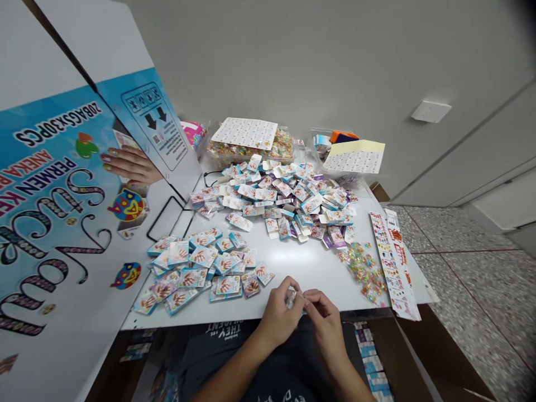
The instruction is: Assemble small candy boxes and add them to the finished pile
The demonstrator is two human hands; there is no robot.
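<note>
At the table's near edge my left hand (pixel 281 311) is closed around a small printed box (pixel 290 300), mostly hidden by the fingers. My right hand (pixel 324 317) meets it there, thumb and fingers pinched together at the box's end. To the left lies a pile of small flat boxes (pixel 203 257) with hand pictures on blue and purple print. Beyond my hands is a larger heap of similar boxes (pixel 288 198), many with their end flaps up. Loose wrapped candies (pixel 364 271) in several colours lie to the right.
Sticker strips (pixel 393 262) lie along the right edge. At the back stand a clear tub of candies (pixel 251 151) under a white sheet (pixel 245 132) and another container under a sheet (pixel 355 158). A big printed carton (pixel 138 128) walls the left. An open cardboard box (pixel 435 346) sits below right.
</note>
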